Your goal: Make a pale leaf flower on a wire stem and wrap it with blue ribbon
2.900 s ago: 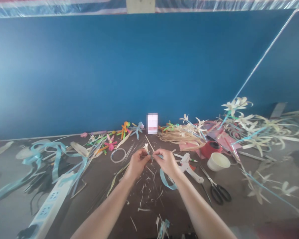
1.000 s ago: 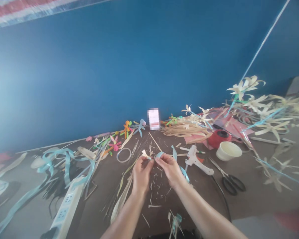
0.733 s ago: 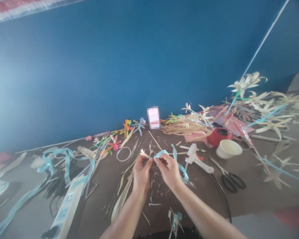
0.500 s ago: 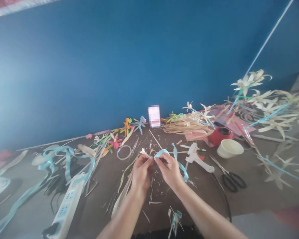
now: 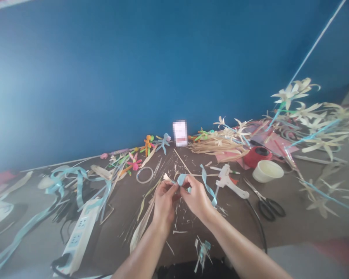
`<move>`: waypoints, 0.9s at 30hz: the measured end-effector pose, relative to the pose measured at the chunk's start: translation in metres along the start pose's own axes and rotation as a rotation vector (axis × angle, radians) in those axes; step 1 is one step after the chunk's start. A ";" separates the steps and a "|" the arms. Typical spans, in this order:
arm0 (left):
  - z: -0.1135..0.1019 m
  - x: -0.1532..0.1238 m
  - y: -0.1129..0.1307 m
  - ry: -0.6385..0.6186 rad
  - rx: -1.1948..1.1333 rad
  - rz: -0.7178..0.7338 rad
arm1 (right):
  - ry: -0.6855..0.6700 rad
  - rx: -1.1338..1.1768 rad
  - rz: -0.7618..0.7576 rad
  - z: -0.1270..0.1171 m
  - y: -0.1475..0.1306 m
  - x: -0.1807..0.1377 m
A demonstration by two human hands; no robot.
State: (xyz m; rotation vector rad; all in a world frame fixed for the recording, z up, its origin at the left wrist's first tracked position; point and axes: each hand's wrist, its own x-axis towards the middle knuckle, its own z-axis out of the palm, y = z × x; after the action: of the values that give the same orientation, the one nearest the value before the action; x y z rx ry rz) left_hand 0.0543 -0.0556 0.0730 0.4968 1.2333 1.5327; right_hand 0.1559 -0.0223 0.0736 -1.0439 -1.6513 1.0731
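Both hands meet over the middle of the table. My left hand (image 5: 164, 197) is closed in a pinch on a small cream flower (image 5: 166, 177), whose petals stick out past the fingertips. Pinched between the fingers of my right hand (image 5: 195, 194) is a light blue ribbon (image 5: 181, 179), which curls over the fingertips right beside the flower. A loose length of the same blue ribbon (image 5: 211, 193) trails down behind the right hand. The flower's stem and the exact point where ribbon and flower meet are hidden by the fingers.
A white glue gun (image 5: 229, 182), black-handled scissors (image 5: 267, 203) and a cream cup (image 5: 268, 171) lie to the right. On the left are a power strip (image 5: 80, 234) and blue ribbon (image 5: 27, 228). Cream flowers (image 5: 311, 124) spread at far right; a tape ring (image 5: 144, 175) lies nearby.
My right hand has turned slightly and the ribbon now folds more closely over its fingertips. The ribbon's trailing part has shifted left. My left hand still pinches the flower.
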 end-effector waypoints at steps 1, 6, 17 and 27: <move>0.000 -0.001 0.000 -0.018 -0.008 -0.020 | 0.005 0.041 0.038 0.000 0.002 0.001; -0.003 0.000 0.001 -0.109 0.023 -0.087 | -0.007 0.233 0.187 -0.005 0.011 0.005; -0.001 0.000 0.001 -0.104 0.175 0.011 | -0.081 0.610 0.336 -0.011 0.002 0.003; 0.006 -0.001 0.009 -0.107 0.362 0.177 | -0.100 0.497 0.346 -0.018 -0.003 0.003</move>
State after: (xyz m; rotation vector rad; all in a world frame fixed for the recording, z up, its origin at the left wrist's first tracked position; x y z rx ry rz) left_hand 0.0550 -0.0532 0.0838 0.9338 1.4189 1.4101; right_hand 0.1720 -0.0167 0.0811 -0.9667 -1.2010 1.6828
